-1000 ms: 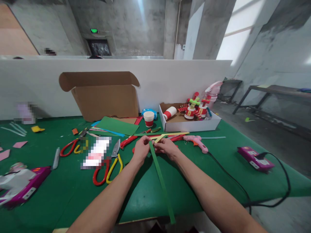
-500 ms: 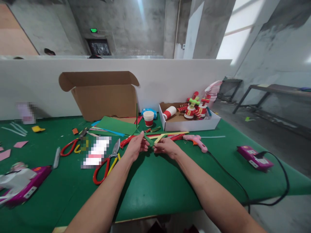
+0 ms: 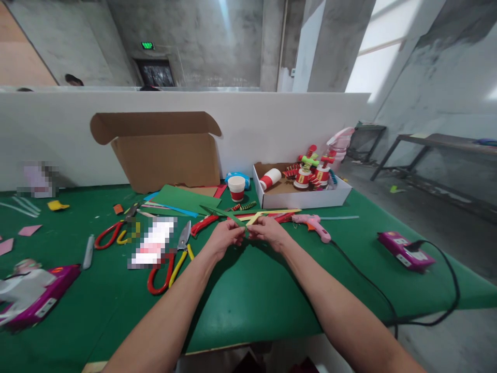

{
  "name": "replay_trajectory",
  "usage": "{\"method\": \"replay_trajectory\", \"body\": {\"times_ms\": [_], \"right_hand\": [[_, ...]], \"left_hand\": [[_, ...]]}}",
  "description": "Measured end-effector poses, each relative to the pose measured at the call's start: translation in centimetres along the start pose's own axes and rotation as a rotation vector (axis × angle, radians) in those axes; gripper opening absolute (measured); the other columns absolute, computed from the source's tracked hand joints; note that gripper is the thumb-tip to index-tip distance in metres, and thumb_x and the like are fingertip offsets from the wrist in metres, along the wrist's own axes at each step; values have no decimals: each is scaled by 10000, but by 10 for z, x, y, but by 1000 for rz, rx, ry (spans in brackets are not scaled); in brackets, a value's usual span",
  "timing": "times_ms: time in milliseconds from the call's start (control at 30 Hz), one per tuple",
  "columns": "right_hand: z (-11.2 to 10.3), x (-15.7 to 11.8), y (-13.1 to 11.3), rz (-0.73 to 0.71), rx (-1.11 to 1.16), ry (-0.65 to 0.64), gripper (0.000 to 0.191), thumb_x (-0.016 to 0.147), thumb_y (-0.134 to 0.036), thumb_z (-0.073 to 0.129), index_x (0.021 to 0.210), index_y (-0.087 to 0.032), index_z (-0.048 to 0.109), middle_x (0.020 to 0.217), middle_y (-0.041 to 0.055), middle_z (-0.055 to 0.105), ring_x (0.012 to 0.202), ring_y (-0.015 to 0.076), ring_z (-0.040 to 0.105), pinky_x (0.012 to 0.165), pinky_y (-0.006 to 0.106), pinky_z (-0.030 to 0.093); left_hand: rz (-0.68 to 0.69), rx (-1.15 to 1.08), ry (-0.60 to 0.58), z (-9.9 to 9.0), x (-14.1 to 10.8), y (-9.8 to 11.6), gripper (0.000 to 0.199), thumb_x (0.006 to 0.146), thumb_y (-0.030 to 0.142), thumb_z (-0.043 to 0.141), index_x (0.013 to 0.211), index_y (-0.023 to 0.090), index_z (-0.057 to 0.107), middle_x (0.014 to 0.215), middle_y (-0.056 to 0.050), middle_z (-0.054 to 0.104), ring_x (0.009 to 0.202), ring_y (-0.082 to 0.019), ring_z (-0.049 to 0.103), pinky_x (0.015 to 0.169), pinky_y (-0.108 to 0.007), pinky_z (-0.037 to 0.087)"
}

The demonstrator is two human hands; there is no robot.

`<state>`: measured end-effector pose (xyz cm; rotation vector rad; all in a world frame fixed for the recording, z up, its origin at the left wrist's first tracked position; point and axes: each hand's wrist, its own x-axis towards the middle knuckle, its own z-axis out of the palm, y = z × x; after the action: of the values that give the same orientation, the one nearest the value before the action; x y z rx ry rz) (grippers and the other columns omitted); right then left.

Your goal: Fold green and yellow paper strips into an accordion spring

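Fingertips of left hand (image 3: 223,237) in a pinch on green strip (image 3: 235,219), right hand's (image 3: 272,233) on yellow strip (image 3: 254,218).

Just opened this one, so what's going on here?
A person's bare hands meet over a green table. The left hand has its grip at the green strip, and the right hand pinches the yellow strip; the two strips come together between the fingertips. Large scissors lie beside the left forearm, and a pink glue gun rests to the right. Behind stand a paper cup and a white box.
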<state>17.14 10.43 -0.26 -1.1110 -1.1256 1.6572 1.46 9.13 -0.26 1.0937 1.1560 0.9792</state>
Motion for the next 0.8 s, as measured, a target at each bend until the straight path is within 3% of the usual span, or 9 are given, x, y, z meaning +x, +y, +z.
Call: {"method": "replay_trajectory", "body": {"times_ms": [300, 500, 600, 800], "right_hand": [[6, 3, 6, -80, 13, 93, 119, 625, -167, 760, 713, -138, 686, 642, -1, 653, 556, 97, 569, 613, 241, 502], [9, 5, 10, -156, 67, 70, 206, 588, -225, 795, 746, -140, 694, 694, 11, 683, 610, 104, 590, 660, 249, 501], [4, 8, 11, -128, 105, 39, 235, 559, -167, 802, 761, -148, 686, 731, 7, 696, 643, 108, 618, 693, 254, 520], [-4, 12, 9, 15, 262, 132, 130, 625, -122, 760, 626, -151, 633, 601, -9, 656, 542, 85, 588, 619, 229, 533]], "left_hand": [[73, -43, -27, 2, -1, 0, 320, 611, 371, 778, 676, 146, 559, 592, 16, 584, 488, -69, 513, 473, -188, 394], [125, -133, 76, 7, 2, -4, 376, 534, 388, 798, 645, 161, 519, 542, 42, 536, 443, -49, 432, 442, -183, 336], [132, -171, 86, 6, 2, -1, 347, 521, 362, 786, 632, 163, 525, 531, 50, 511, 454, -52, 439, 452, -187, 345], [131, -166, 12, 3, -4, 8, 327, 519, 338, 781, 630, 164, 527, 545, 41, 527, 445, -54, 446, 449, -193, 346]]}}
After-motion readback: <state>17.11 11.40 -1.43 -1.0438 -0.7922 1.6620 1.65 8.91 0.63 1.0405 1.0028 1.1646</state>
